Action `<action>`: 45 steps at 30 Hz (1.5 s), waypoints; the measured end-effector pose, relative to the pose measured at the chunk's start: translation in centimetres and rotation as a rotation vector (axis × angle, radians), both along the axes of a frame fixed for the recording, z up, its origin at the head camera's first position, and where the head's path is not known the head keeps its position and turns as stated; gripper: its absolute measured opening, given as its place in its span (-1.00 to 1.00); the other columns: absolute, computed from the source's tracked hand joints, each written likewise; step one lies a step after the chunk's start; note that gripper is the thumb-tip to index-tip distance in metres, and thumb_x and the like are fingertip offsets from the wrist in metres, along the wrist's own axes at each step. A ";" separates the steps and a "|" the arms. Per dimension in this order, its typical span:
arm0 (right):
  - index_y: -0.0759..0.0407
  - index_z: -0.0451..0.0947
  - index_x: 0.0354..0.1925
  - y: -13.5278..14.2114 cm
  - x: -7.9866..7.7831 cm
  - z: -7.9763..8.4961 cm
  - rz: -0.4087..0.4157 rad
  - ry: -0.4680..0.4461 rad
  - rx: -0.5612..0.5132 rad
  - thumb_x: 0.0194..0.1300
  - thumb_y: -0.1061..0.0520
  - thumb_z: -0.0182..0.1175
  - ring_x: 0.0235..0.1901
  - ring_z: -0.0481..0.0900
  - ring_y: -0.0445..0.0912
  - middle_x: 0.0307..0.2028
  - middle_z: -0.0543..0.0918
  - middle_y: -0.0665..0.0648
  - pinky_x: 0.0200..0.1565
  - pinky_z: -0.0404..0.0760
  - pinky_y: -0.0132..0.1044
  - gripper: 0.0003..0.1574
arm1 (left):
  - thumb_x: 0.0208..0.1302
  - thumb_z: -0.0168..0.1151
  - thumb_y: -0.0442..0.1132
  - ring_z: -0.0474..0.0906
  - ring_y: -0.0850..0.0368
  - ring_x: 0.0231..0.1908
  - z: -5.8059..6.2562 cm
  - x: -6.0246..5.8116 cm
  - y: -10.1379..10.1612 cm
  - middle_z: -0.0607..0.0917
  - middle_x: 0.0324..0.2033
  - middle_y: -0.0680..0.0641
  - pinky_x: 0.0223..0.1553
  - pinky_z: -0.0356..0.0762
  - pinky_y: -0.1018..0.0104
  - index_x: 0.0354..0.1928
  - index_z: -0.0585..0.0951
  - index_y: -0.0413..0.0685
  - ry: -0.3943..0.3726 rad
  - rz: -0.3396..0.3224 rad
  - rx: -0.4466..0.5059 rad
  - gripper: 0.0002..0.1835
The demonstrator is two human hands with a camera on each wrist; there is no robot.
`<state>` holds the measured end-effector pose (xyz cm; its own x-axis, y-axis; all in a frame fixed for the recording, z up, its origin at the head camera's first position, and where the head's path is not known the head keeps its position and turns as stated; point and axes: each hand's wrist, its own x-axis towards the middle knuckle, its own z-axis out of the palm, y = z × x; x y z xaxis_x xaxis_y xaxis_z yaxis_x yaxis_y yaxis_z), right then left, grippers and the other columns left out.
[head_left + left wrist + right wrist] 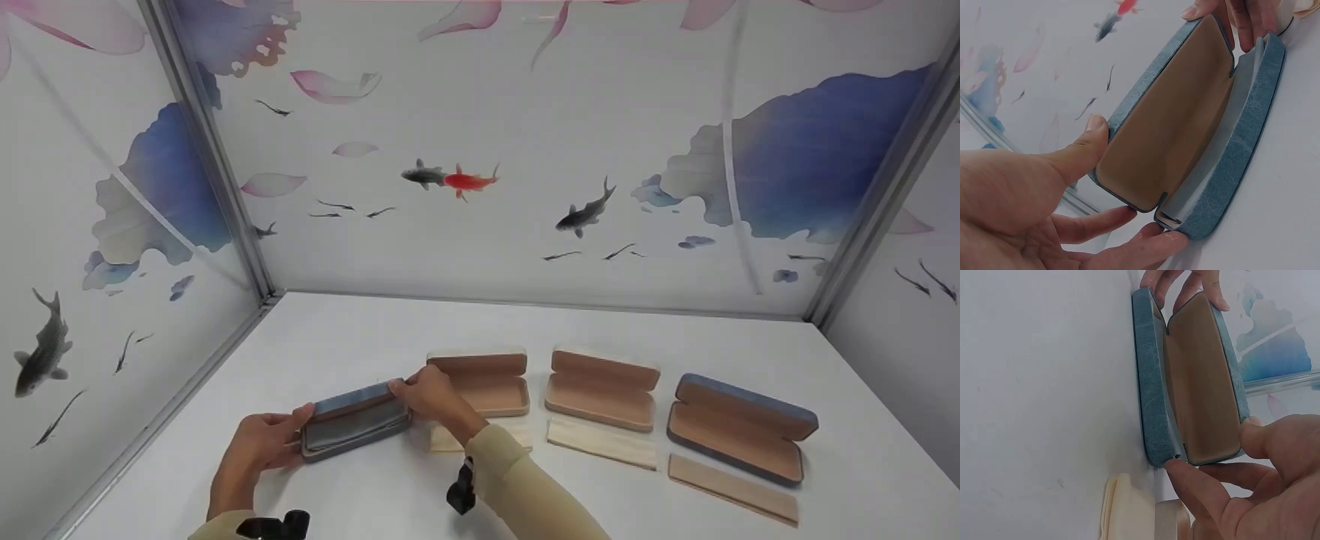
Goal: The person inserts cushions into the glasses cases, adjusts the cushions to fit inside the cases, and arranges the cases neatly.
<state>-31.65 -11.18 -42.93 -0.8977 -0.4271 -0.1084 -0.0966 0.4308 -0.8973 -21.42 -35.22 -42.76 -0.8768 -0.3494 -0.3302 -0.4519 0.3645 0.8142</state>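
Note:
A blue glasses case (339, 448) with a tan lining stands at the left of the table, its lid partly raised. Inside its base lies a folded grey-blue cloth (358, 427). My left hand (259, 442) grips the left end, thumb on the lid's edge and fingers at the hinge side and base. At the other end, my right hand (436, 396) holds the case the same way, thumb on the lid. Both wrist views show the lid's tan inner face (1168, 124) and the outer blue wall (1150, 371) of the base.
To the right stand three more opened cases: two pale ones (491, 397) (600, 405) and a blue one (735, 442). Before them lie folded cloths, two cream (445, 441) (600, 444) and one tan (731, 489). Printed panels (480, 255) enclose the table.

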 end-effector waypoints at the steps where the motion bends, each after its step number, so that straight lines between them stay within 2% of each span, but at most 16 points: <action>1: 0.02 0.19 -0.78 0.0 0.0 0.0 -0.001 0.000 -0.005 0.46 -0.02 0.18 -0.75 0.07 -0.23 -0.81 0.12 -0.11 -0.59 0.18 -0.36 -0.31 | 0.26 0.21 0.36 0.66 -0.19 0.09 0.1 0.0 0.1 0.46 0.27 -0.49 0.19 0.56 -0.01 0.36 0.26 -0.54 -0.001 -0.004 -0.011 0.07; 3: 0.01 0.16 -0.78 0.0 0.1 -0.1 -0.011 0.002 -0.008 0.46 0.00 0.18 -0.75 0.06 -0.24 -0.82 0.10 -0.12 -0.59 0.17 -0.36 -0.30 | 0.26 0.22 0.35 0.64 -0.20 0.10 0.1 0.1 0.1 0.47 0.25 -0.49 0.18 0.57 -0.01 0.35 0.27 -0.55 0.003 -0.006 -0.025 0.06; 9: 0.06 0.29 -0.69 0.0 0.3 0.0 -0.048 0.008 0.039 0.45 -0.02 0.20 -0.65 0.23 -0.21 -0.73 0.21 -0.10 -0.49 0.29 -0.35 -0.41 | 0.33 0.19 0.29 0.69 -0.17 0.05 0.4 0.2 0.5 0.50 0.22 -0.51 -0.01 0.69 0.15 0.33 0.27 -0.60 0.027 -0.031 -0.041 0.00; 15: 0.13 0.43 -0.59 -0.1 0.4 0.0 -0.055 0.022 0.043 0.43 -0.01 0.23 -0.53 0.37 -0.19 -0.65 0.33 -0.06 -0.43 0.35 -0.36 -0.54 | 0.31 0.20 0.29 0.68 -0.16 0.02 0.7 0.2 0.8 0.50 0.20 -0.52 -0.01 0.69 0.14 0.31 0.31 -0.60 0.033 -0.037 -0.072 0.00; 20: 0.23 0.57 -0.51 0.0 0.5 0.0 -0.054 0.020 0.043 0.42 0.01 0.24 -0.51 0.40 -0.19 -0.62 0.39 -0.04 -0.41 0.38 -0.36 -0.59 | 0.29 0.26 0.23 0.71 0.00 -0.11 0.5 0.3 0.7 0.55 0.14 -0.48 -0.10 0.70 0.21 0.29 0.35 -0.57 0.041 -0.012 -0.035 -0.06; 24: 0.24 0.62 -0.48 0.0 0.6 -0.1 -0.055 0.004 0.042 0.41 0.01 0.25 -0.59 0.31 -0.21 -0.68 0.31 -0.07 -0.48 0.32 -0.37 -0.60 | 0.27 0.30 0.22 0.74 0.03 -0.15 0.5 0.3 0.7 0.59 0.10 -0.46 -0.11 0.70 0.22 0.28 0.37 -0.56 0.041 0.002 -0.019 -0.07; 28: 0.15 0.47 -0.62 -0.1 0.6 -0.3 -0.075 -0.002 0.027 0.40 0.01 0.27 -0.67 0.15 -0.22 -0.74 0.17 -0.09 -0.54 0.24 -0.36 -0.52 | 0.26 0.32 0.22 0.74 -0.01 -0.12 0.6 0.4 0.8 0.58 0.10 -0.45 -0.09 0.70 0.19 0.28 0.37 -0.56 0.041 0.005 -0.018 -0.06; 35: 0.12 0.47 -0.63 -0.1 0.9 -0.6 -0.112 0.008 0.018 0.38 0.02 0.29 -0.63 0.19 -0.21 -0.70 0.19 -0.10 -0.52 0.27 -0.36 -0.54 | 0.22 0.39 0.16 0.67 -0.19 0.03 0.6 0.3 0.8 0.53 0.14 -0.48 -0.02 0.69 0.12 0.28 0.32 -0.60 0.030 -0.012 -0.032 -0.04; 36: 0.09 0.38 -0.68 0.0 0.9 -0.7 -0.110 0.006 0.013 0.38 0.02 0.29 -0.66 0.14 -0.21 -0.73 0.15 -0.09 -0.54 0.23 -0.36 -0.48 | 0.21 0.40 0.15 0.67 -0.19 0.03 0.6 0.3 0.8 0.54 0.14 -0.48 -0.01 0.69 0.12 0.28 0.32 -0.60 0.022 -0.016 -0.040 -0.04; 40: 0.03 0.25 -0.75 0.1 0.9 -1.0 -0.097 0.022 -0.016 0.37 0.04 0.29 -0.69 0.07 -0.22 -0.76 0.11 -0.11 -0.59 0.13 -0.36 -0.38 | 0.16 0.46 0.10 0.68 -0.09 -0.03 0.7 0.2 0.8 0.57 0.09 -0.45 0.01 0.68 0.10 0.27 0.34 -0.60 0.004 -0.030 -0.065 -0.05; 42: 0.04 0.27 -0.74 0.3 1.0 -1.1 -0.087 0.035 -0.030 0.37 0.05 0.30 -0.69 0.06 -0.22 -0.77 0.11 -0.11 -0.58 0.13 -0.36 -0.39 | 0.14 0.48 0.08 0.70 -0.04 -0.08 0.7 0.2 0.7 0.60 0.07 -0.45 -0.01 0.68 0.11 0.26 0.35 -0.61 0.012 -0.030 -0.067 -0.05; 45: 0.12 0.46 -0.68 0.4 1.1 -1.2 -0.082 0.057 -0.040 0.35 0.08 0.31 -0.67 0.09 -0.21 -0.75 0.14 -0.10 -0.56 0.17 -0.36 -0.53 | 0.12 0.50 0.07 0.70 -0.08 -0.05 0.6 0.3 0.8 0.57 0.11 -0.50 0.05 0.65 0.05 0.25 0.36 -0.62 0.030 -0.034 -0.092 -0.05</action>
